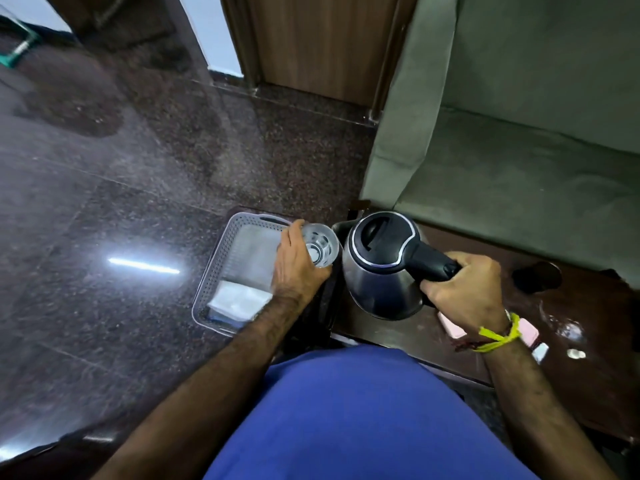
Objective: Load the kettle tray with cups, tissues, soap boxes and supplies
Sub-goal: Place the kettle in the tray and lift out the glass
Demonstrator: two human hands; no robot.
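Blue shirt [346, 427], left hand [298, 265] gripping glass [320, 245], right hand [467, 292] gripping kettle [381, 268]

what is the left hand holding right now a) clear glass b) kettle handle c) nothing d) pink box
a: the left hand is wrapped round a clear glass beside the grey basket, while the right hand grips the kettle by its black handle.
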